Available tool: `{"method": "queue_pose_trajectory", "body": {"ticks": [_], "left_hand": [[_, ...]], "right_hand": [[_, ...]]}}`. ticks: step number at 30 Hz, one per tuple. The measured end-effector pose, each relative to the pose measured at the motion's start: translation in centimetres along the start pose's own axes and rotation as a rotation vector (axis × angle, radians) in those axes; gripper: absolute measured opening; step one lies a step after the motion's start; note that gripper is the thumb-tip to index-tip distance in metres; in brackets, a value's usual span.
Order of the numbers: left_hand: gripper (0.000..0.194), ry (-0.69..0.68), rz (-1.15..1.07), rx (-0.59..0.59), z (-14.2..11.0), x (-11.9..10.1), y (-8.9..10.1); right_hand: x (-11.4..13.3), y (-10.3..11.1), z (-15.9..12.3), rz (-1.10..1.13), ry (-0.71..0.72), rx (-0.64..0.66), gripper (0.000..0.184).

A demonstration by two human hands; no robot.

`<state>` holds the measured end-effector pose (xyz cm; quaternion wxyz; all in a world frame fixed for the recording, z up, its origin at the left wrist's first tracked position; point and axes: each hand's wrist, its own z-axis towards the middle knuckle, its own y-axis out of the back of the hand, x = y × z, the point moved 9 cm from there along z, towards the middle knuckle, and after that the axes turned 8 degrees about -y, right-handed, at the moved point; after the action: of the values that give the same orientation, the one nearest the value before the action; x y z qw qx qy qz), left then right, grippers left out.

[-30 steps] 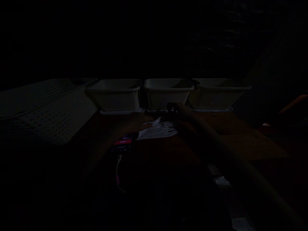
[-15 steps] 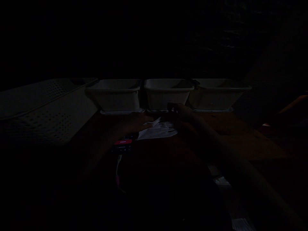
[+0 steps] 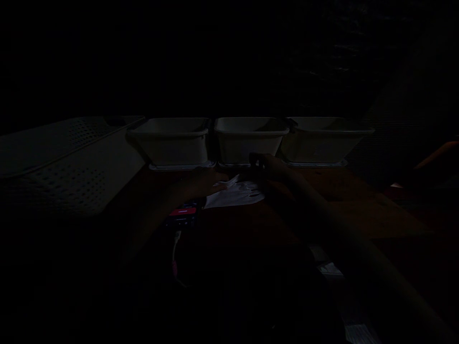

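Note:
The scene is very dark. A crumpled white sheet, cloth or paper, lies on the wooden table. My left hand is at its left edge, thumb and a finger closed about a raised fold; its other fingers are lost in shadow. Over the sheet's far right side, my right hand has bent fingers drawn together, and what they hold, if anything, is too dark to make out. Just below my left hand lies a lit phone with a red bar on its screen and a white cable plugged in.
Three pale bins, left, middle and right, stand in a row behind my hands. A perforated basket is at the left. Another person's arm shows at the far right. Pale scraps lie below the table edge.
The picture is slightly darker. Hands, sheet and phone stay in place.

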<state>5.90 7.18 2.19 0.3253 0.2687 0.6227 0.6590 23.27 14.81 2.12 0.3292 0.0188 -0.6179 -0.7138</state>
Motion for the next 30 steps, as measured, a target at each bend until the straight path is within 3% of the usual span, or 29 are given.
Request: {"method": "queue_pose_trajectory", "body": {"ticks": [13, 17, 23, 27, 30], "left_hand": [[0.032, -0.020, 0.026, -0.008, -0.1, 0.1, -0.2], [0.031, -0.007, 0.039, -0.003, -0.1, 0.3, -0.3], [0.032, -0.013, 0.062, -0.026, 0.0, 0.3, -0.1], [0.031, -0.003, 0.030, -0.028, 0.1, 0.2, 0.0], [0.032, 0.020, 0.047, -0.032, 0.1, 0.3, 0.2]], "right_hand": [[0.3, 0.1, -0.2, -0.018, -0.024, 0.007, 0.026], [0.9, 0.0, -0.1, 0.068, 0.018, 0.014, 0.028], [4.2, -1.8, -0.9, 0.204, 0.116, 0.203, 0.032], [5.2, -2.4, -1.5, 0.117, 0.059, 0.266, 0.034], [4.6, -2.4, -1.6, 0.035, -0.054, 0.285, 0.036]]}}
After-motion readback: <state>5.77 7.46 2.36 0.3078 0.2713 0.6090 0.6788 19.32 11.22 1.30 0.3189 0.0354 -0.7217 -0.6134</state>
